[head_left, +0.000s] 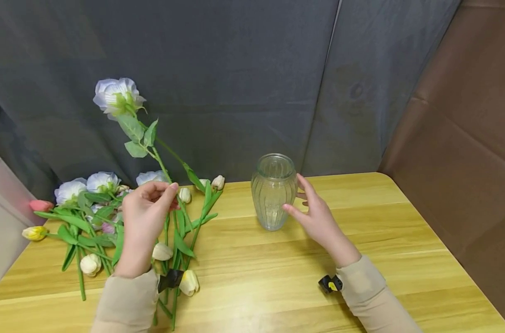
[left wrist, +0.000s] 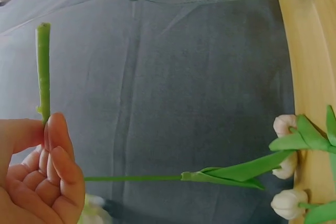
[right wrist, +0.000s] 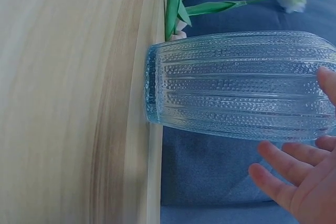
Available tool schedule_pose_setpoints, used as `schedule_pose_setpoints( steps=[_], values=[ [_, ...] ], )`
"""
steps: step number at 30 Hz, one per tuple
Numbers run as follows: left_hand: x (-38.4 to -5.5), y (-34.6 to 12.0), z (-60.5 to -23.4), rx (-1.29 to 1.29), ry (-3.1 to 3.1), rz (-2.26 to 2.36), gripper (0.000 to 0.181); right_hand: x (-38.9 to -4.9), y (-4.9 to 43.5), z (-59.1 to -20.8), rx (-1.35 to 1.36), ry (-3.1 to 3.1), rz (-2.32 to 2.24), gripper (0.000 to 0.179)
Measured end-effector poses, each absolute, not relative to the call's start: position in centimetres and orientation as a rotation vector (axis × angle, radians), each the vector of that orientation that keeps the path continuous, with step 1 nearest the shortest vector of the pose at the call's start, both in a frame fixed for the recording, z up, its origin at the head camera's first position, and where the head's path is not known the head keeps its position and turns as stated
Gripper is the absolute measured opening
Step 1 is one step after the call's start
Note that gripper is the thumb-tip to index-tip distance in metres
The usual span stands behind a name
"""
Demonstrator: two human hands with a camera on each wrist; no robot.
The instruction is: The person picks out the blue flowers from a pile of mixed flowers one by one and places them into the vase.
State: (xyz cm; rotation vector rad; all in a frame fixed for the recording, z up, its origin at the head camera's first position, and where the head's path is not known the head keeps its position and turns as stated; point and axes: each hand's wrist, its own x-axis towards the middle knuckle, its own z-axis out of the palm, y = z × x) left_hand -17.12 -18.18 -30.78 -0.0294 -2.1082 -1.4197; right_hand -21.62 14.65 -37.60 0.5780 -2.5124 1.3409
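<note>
My left hand [head_left: 141, 222] pinches the green stem of a pale lilac-white artificial rose [head_left: 116, 98] between thumb and fingers. Its bloom is raised up and to the left, and the bare stem end [left wrist: 43, 66] sticks out past the fingertips in the left wrist view. At the right side of a ribbed clear glass vase [head_left: 273, 199], my right hand [head_left: 317, 217] has its fingers spread and loosely bent. Thumb and fingertips are right by the glass. The vase stands upright on the table, with nothing inside it.
Artificial flowers lie heaped at the left: white tulips [head_left: 163, 252], a yellow tulip [head_left: 34, 233], a pink tulip [head_left: 41, 206] and more pale roses [head_left: 103, 181]. A leafy stem [head_left: 193, 178] slants up from them behind the raised rose. Dark grey cloth [head_left: 236, 92] hangs behind the wooden table [head_left: 381, 240].
</note>
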Motion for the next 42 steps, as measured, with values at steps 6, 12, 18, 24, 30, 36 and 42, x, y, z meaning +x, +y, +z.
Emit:
schedule_pose_setpoints(
  steps=[6, 12, 18, 24, 30, 36, 42],
  values=[
    [-17.1, -17.4, -30.7, -0.149, -2.072, -1.364, 0.013, -21.5, 14.6, -37.7, 0.575, -2.515, 1.337, 0.082],
    [-17.1, -17.1, -30.8, -0.181, -2.107, -1.33, 0.014, -21.5, 14.6, -37.5, 0.563, -2.518, 1.336, 0.082],
    [-16.9, -17.0, -30.9, -0.192, -2.161, -1.303, 0.016, -21.4, 14.5, -37.4, 0.563, -2.511, 1.336, 0.081],
    [-16.6, -16.7, -31.2, -0.225, -2.213, -1.279, 0.016, -21.4, 14.6, -37.3, 0.57, -2.51, 1.336, 0.081],
    [-16.4, -16.2, -31.6, -0.252, -2.264, -1.251, 0.014, -21.3, 14.7, -37.4, 0.571, -2.507, 1.325, 0.08],
    [-16.3, -15.8, -31.7, -0.293, -2.279, -1.276, 0.014, -21.2, 14.8, -37.2, 0.583, -2.498, 1.315, 0.078],
    [-16.3, -15.4, -31.7, -0.315, -2.272, -1.273, 0.013, -21.4, 14.9, -37.2, 0.608, -2.482, 1.308, 0.072]
  ],
)
